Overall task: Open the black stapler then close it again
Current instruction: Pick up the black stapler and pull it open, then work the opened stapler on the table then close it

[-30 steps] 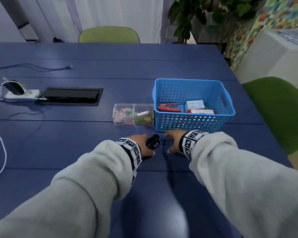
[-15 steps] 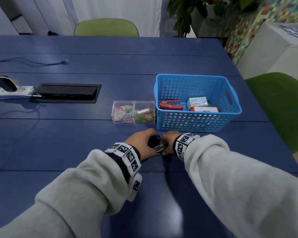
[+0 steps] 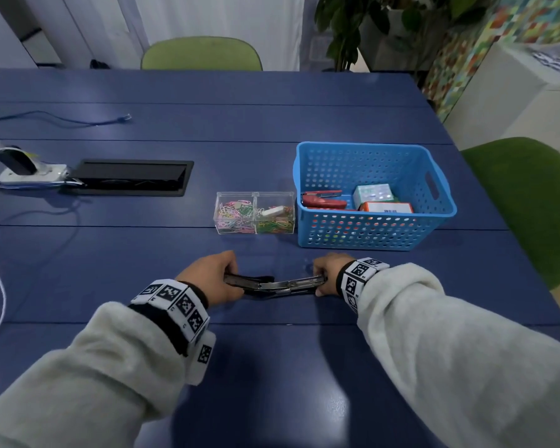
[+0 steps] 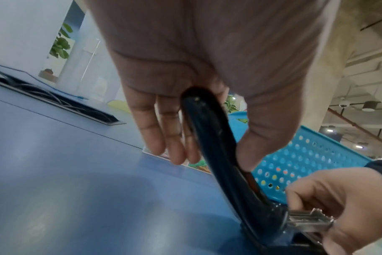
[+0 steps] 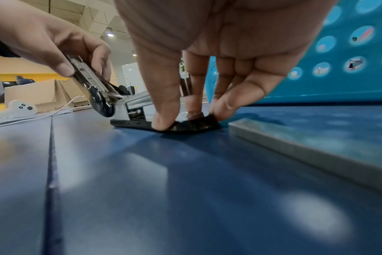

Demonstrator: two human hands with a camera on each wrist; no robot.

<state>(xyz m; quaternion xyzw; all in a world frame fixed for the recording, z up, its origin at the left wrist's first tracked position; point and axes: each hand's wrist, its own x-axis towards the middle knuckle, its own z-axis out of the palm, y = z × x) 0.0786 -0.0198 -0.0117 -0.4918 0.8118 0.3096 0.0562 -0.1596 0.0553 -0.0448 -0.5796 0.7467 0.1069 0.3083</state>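
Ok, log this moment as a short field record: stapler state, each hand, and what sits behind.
stapler: black stapler swung wide open, base on the blue table
left hand: left hand grips the top arm
right hand: right hand pinches the base end, holding it down
behind: clear paper-clip box beside a blue basket
basket contents: red stapler, small boxes
task stage: opened, not yet closed

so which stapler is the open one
The black stapler on the table, spread out between both hands. The red stapler lies shut in the blue basket.
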